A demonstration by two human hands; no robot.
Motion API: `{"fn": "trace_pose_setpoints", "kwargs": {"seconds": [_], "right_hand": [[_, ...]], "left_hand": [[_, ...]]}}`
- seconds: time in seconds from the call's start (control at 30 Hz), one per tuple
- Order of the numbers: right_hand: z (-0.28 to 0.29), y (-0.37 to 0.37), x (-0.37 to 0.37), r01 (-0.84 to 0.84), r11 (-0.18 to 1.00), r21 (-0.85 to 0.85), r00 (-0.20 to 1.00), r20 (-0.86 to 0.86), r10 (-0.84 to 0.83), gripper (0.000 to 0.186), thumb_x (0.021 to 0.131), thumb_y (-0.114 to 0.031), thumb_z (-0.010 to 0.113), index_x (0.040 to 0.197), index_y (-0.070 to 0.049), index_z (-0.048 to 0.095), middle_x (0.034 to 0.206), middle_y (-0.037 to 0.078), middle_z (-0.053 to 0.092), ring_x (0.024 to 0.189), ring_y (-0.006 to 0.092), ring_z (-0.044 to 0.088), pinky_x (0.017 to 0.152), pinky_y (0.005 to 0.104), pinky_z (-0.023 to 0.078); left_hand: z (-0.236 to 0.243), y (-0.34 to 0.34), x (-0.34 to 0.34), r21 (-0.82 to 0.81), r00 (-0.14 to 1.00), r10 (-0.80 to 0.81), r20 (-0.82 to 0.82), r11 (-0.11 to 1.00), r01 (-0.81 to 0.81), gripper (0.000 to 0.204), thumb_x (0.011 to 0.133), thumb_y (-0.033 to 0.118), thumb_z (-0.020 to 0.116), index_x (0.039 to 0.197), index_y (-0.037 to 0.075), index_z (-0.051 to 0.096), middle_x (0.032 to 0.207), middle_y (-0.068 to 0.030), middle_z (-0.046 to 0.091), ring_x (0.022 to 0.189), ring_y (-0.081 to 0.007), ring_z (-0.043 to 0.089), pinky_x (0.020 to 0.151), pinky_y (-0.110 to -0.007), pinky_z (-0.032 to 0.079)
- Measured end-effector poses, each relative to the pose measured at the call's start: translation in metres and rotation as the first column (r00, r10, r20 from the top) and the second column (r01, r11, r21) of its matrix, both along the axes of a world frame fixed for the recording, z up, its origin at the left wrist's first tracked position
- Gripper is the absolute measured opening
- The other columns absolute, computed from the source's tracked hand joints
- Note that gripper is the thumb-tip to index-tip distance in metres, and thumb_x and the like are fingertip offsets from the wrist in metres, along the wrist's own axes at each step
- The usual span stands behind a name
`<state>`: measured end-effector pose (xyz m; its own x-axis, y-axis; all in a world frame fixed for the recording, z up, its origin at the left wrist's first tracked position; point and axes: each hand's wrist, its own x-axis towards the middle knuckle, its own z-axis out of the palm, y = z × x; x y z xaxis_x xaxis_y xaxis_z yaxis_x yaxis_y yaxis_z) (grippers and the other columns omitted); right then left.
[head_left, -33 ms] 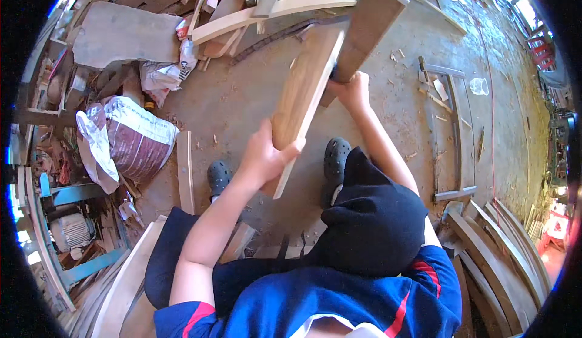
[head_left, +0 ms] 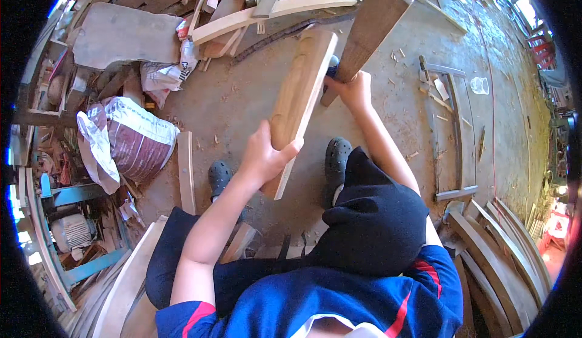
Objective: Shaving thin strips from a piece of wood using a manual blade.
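Observation:
My left hand (head_left: 273, 155) is closed around the lower end of a pale wooden board (head_left: 300, 89), thumb on its edge. The board is raised and tilted, its far end leaning right, with a shallow rounded mark on its face. To its right, my right hand (head_left: 353, 91) grips a long dark-brown wooden piece (head_left: 373, 29) near its lower end. That piece slants up and right. A small dark-blue part with a pale rounded top (head_left: 333, 64) shows beside my right hand; what it belongs to is unclear. A narrow gap separates the two wooden pieces.
A frame saw (head_left: 458, 132) and a clear plastic cup (head_left: 479, 86) lie on the floor at right. Left are a printed sack (head_left: 142, 138), a grey slab (head_left: 130, 35) and a motor (head_left: 71, 232). Curved boards (head_left: 485, 259) lie at lower right; timber (head_left: 273, 12) is piled far left.
The far end of the pale board has swung slightly left, widening the gap to the brown piece. The blue part shows more. Both hands keep their hold.

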<state>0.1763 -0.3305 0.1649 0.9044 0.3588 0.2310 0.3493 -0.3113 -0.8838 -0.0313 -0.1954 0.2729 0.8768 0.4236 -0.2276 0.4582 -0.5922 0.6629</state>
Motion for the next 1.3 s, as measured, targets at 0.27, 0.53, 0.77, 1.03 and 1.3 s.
{"fn": "trace_pose_setpoints", "kwargs": {"seconds": [0.27, 0.53, 0.77, 1.03, 1.3], "right_hand": [[-0.008, -0.006, 0.005, -0.011, 1.000, 0.021, 1.000, 0.030, 0.010, 0.036, 0.073, -0.030, 0.085, 0.091, -0.002, 0.073, 0.076, 0.012, 0.072, 0.072, 0.0174, 0.071, 0.067, 0.0330, 0.055], [-0.010, -0.007, 0.012, 0.022, 0.997, 0.077, 1.000, 0.009, -0.023, 0.036, 0.070, -0.025, 0.089, 0.087, 0.001, 0.072, 0.078, 0.007, 0.073, 0.071, 0.0113, 0.067, 0.067, 0.0304, 0.054], [-0.002, -0.004, 0.007, 0.003, 0.998, 0.062, 0.999, -0.045, -0.001, 0.035, 0.072, -0.027, 0.087, 0.092, -0.002, 0.073, 0.079, 0.008, 0.073, 0.073, 0.0136, 0.070, 0.069, 0.0318, 0.055], [-0.004, 0.002, 0.001, -0.047, 0.999, 0.011, 0.999, -0.002, 0.047, 0.035, 0.071, -0.028, 0.087, 0.086, 0.000, 0.073, 0.079, 0.008, 0.074, 0.073, 0.0128, 0.069, 0.069, 0.0315, 0.055], [-0.007, 0.001, 0.006, -0.037, 0.999, 0.016, 0.998, 0.050, 0.036, 0.035, 0.071, -0.029, 0.086, 0.087, -0.001, 0.073, 0.074, 0.008, 0.072, 0.067, 0.0144, 0.069, 0.065, 0.0315, 0.055]], "left_hand": [[-0.011, -0.007, -0.016, -0.251, 0.741, 0.135, 0.658, 0.967, 0.047, 0.056, 0.076, 0.029, 0.074, 0.112, -0.002, 0.044, 0.086, -0.0187, 0.062, 0.079, -0.0246, 0.065, 0.068, -0.037, 0.051], [0.024, 0.018, -0.016, -0.244, 0.959, 0.077, 0.274, 0.970, -0.008, 0.059, 0.076, 0.042, 0.073, 0.107, -0.003, 0.049, 0.090, -0.0204, 0.062, 0.082, -0.0242, 0.064, 0.074, -0.037, 0.052], [0.009, -0.001, 0.001, -0.095, 0.995, -0.023, 0.098, 0.995, 0.033, 0.063, 0.074, 0.043, 0.073, 0.110, -0.003, 0.048, 0.096, -0.0282, 0.065, 0.087, -0.0356, 0.068, 0.077, -0.042, 0.053], [0.005, 0.006, -0.001, -0.200, 0.827, 0.121, 0.550, 0.980, -0.010, 0.055, 0.075, 0.033, 0.075, 0.106, -0.002, 0.046, 0.081, -0.0180, 0.061, 0.075, -0.0264, 0.063, 0.066, -0.038, 0.051], [0.008, 0.006, -0.003, 0.007, 0.968, 0.060, 0.243, 0.998, -0.064, 0.061, 0.069, 0.041, 0.078, 0.102, -0.004, 0.053, 0.088, -0.0258, 0.066, 0.083, -0.0368, 0.068, 0.074, -0.041, 0.053]]}}
